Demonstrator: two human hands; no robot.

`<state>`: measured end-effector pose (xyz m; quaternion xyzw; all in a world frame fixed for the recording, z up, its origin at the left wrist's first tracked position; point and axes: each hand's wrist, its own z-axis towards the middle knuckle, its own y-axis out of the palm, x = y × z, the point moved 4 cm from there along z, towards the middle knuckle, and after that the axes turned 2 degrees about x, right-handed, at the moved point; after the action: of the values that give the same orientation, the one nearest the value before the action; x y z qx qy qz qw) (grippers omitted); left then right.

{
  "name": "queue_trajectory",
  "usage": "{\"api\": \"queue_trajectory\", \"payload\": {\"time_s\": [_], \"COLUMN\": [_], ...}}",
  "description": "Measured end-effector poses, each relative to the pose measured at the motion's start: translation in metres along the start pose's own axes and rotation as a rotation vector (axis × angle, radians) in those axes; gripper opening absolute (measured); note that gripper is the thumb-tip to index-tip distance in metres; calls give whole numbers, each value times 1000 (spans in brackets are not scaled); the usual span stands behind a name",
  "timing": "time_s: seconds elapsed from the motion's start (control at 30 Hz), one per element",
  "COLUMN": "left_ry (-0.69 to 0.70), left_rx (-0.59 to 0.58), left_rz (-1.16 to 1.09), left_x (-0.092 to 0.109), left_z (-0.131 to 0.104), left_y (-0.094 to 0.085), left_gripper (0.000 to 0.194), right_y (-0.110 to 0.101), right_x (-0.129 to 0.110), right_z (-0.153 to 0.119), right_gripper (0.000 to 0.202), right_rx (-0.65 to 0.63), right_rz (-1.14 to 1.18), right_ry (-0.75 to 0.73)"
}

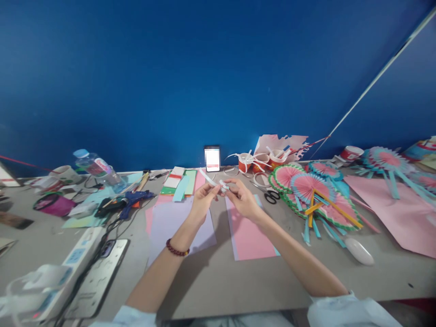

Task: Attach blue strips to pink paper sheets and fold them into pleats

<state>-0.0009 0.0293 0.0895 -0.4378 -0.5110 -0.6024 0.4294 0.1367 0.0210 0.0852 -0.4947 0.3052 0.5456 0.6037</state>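
A thin white paper strip [207, 177] is held up above the middle of the table, its free end pointing up and left. My left hand [205, 199] pinches it near its lower part, fingers closed. Close beside, my right hand [241, 198] is closed on the curled part of the same strip, with the fingertips of both hands nearly touching. Below the hands lie a lilac paper sheet [166, 227] on the left and a pink paper sheet [250, 236] on the right.
A lit phone [212, 159] leans on the blue wall. Red cups [244, 162] with white strips and black scissors [272, 196] are to its right, then folded paper fans [311, 186] and a white mouse [359, 251]. Leftward are a glue gun [134, 200], bottle [100, 168] and power strip [76, 263].
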Motion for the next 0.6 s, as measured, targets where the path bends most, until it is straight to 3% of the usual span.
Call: {"api": "queue_trajectory", "payload": {"time_s": [0.13,0.3,0.43,0.6], "left_ry": [60,262,324,334], "left_rx": [-96,-290,-296,-293], "left_rz": [15,75,103,155], "left_x": [5,10,13,22], "left_z": [-3,-4,-3,-7], "left_y": [2,5,5,7], "left_gripper": [16,13,11,18], "right_y": [-9,-18,-18,-18], "right_x": [-10,-17,-18,-23], "right_z": [-2,-4,-5,-7], "right_gripper": [28,31,38,41], "right_rx": [106,229,285,298], "right_rz": [-113,-210,-299,-399], "right_ry": [-67,-238,-404,-474]}}
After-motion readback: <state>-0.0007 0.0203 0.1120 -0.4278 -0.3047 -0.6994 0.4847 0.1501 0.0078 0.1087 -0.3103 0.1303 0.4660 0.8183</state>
